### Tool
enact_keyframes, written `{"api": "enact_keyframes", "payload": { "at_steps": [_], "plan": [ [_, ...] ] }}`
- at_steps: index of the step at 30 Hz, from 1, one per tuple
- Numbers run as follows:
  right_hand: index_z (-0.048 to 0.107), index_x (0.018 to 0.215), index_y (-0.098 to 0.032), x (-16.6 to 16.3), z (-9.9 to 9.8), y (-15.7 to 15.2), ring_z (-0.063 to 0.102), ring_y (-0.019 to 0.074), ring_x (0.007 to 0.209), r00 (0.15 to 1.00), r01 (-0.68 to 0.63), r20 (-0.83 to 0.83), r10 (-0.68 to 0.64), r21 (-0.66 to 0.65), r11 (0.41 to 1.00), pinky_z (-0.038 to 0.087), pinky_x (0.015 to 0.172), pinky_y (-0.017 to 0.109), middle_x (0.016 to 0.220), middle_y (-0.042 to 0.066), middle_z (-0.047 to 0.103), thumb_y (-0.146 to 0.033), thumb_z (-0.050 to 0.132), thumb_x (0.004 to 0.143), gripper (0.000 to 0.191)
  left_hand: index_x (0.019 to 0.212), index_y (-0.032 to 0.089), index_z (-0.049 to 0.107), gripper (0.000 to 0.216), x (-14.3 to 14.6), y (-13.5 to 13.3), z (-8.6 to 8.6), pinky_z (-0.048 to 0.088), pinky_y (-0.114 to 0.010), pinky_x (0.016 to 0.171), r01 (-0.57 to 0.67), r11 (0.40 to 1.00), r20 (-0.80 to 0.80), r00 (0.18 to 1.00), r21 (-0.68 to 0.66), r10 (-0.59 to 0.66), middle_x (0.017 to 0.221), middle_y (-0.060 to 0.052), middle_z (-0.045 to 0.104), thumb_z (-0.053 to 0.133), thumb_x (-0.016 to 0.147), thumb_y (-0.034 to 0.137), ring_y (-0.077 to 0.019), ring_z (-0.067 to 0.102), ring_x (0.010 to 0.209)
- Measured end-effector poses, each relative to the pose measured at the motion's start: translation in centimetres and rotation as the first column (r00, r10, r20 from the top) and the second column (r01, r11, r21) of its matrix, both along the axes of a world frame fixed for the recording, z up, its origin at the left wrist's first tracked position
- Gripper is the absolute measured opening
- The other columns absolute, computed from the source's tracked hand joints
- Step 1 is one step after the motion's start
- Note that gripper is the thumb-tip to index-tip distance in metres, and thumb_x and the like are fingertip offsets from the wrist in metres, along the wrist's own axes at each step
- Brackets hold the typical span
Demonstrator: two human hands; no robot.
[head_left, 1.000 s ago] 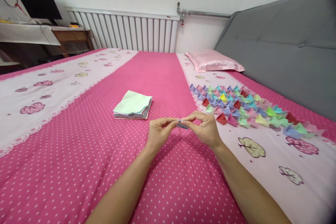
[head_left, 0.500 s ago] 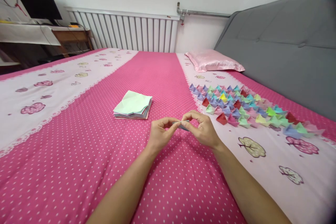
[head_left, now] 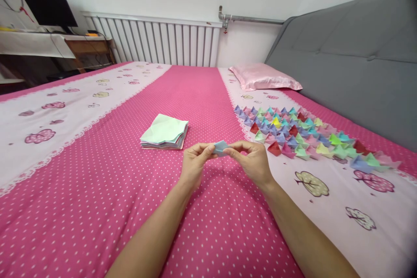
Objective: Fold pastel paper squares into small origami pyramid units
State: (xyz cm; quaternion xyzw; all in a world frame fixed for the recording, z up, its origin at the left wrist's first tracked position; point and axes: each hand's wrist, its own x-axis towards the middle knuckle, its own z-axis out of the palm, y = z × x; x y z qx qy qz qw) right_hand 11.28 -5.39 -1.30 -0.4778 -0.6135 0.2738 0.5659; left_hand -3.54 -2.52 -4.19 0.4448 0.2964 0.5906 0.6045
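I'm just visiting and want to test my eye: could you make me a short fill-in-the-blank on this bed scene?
1. Both hands pinch a small folded paper coloured ____.
2. The paper stack has a pale ____ sheet on top.
3. The folded paper shapes lie to the ____ of the hands.
4. The pillow is ____.

Missing words: blue; green; right; pink
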Motion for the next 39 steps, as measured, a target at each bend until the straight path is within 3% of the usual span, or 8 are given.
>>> {"api": "enact_keyframes", "payload": {
  "at_steps": [5, 11, 16, 24, 28, 32, 36, 39],
  "plan": [
    [0.068, 0.066, -0.019, -0.1, 0.0, -0.1, 0.054, 0.0116, 0.05, 0.999, 0.046, -0.027, -0.045, 0.028, 0.999, 0.043, 0.052, 0.025, 0.057, -0.001, 0.065, -0.033, 0.071, 0.069, 0.014, 0.07, 0.016, 0.07, 0.017, 0.0, 0.0, 0.0, 0.047, -0.02, 0.059, 0.002, 1.0, 0.003, 1.0, -0.008, -0.002, 0.064, 0.0, 0.068, 0.072, 0.068, 0.033, -0.0087, 0.058, 0.056],
    [0.064, 0.062, -0.016, -0.1, -0.4, 0.4, 0.046, 0.0084, 0.044, 0.99, -0.028, -0.142, 0.017, -0.08, 0.996, 0.037, 0.045, 0.022, 0.049, -0.003, 0.056, -0.036, 0.071, 0.068, 0.021, 0.068, 0.014, 0.068, 0.02, 0.1, -0.1, 0.0, 0.044, -0.019, 0.052, -0.018, 1.0, -0.032, 0.999, 0.002, 0.018, 0.058, 0.001, 0.065, 0.073, 0.067, 0.033, -0.0071, 0.054, 0.05],
    [0.065, 0.062, -0.015, -0.4, -0.9, 0.8, 0.047, 0.007, 0.044, 0.965, -0.052, -0.262, 0.005, -0.173, 0.984, 0.037, 0.046, 0.021, 0.05, -0.004, 0.058, -0.036, 0.074, 0.064, 0.023, 0.072, 0.012, 0.07, 0.026, 0.0, 0.1, 0.1, 0.045, -0.021, 0.055, -0.023, 0.999, -0.068, 0.997, -0.04, 0.02, 0.061, -0.001, 0.065, 0.073, 0.065, 0.037, -0.0087, 0.055, 0.053],
    [0.067, 0.072, -0.015, -0.1, -1.2, 1.2, 0.057, 0.0061, 0.05, 0.879, -0.118, -0.472, -0.073, -0.363, 0.924, 0.038, 0.046, 0.015, 0.056, -0.002, 0.063, -0.038, 0.077, 0.06, 0.026, 0.106, 0.015, 0.064, 0.041, -0.1, -0.1, 0.6, 0.049, -0.022, 0.057, 0.147, 0.984, 0.015, 0.989, -0.103, -0.146, 0.087, -0.008, 0.069, 0.06, 0.077, 0.044, -0.0111, 0.061, 0.063],
    [0.068, 0.074, -0.015, 0.1, -1.1, 1.4, 0.059, 0.0058, 0.05, 0.814, -0.202, -0.573, -0.089, -0.425, 0.882, 0.038, 0.044, 0.012, 0.056, -0.002, 0.065, -0.036, 0.078, 0.058, 0.028, 0.121, 0.019, 0.055, 0.045, -0.2, -0.2, 0.6, 0.051, -0.025, 0.059, 0.197, 0.976, 0.029, 0.98, -0.094, -0.195, 0.107, -0.01, 0.064, 0.059, 0.079, 0.036, -0.0136, 0.064, 0.068],
    [0.068, 0.076, -0.015, 0.2, -1.4, 1.6, 0.061, 0.0059, 0.052, 0.796, -0.255, -0.601, -0.075, -0.445, 0.859, 0.04, 0.044, 0.011, 0.058, 0.0, 0.067, -0.033, 0.078, 0.059, 0.026, 0.124, 0.022, 0.052, 0.049, -0.4, -0.3, 0.7, 0.051, -0.024, 0.061, 0.204, 0.978, -0.027, 0.978, -0.038, -0.205, 0.115, -0.009, 0.061, 0.061, 0.077, 0.029, -0.0123, 0.065, 0.069],
    [0.067, 0.075, -0.016, 0.1, -1.3, 1.4, 0.061, 0.0057, 0.051, 0.813, -0.23, -0.578, -0.072, -0.432, 0.872, 0.041, 0.046, 0.012, 0.056, -0.002, 0.065, -0.033, 0.077, 0.061, 0.024, 0.126, 0.022, 0.051, 0.054, -0.3, -0.5, 0.8, 0.051, -0.023, 0.061, 0.23, 0.973, -0.049, 0.972, 0.001, -0.229, 0.122, -0.01, 0.058, 0.065, 0.074, 0.031, -0.0133, 0.065, 0.072],
    [0.067, 0.077, -0.016, -0.2, -1.0, 1.0, 0.062, 0.0076, 0.052, 0.863, -0.193, -0.504, -0.037, -0.396, 0.898, 0.042, 0.049, 0.015, 0.059, -0.001, 0.067, -0.035, 0.075, 0.063, 0.025, 0.12, 0.019, 0.055, 0.056, -0.1, -0.4, 0.7, 0.049, -0.02, 0.058, 0.179, 0.984, -0.083, 0.98, -0.005, -0.179, 0.112, -0.009, 0.064, 0.073, 0.067, 0.029, -0.0121, 0.065, 0.07]
  ]
}}
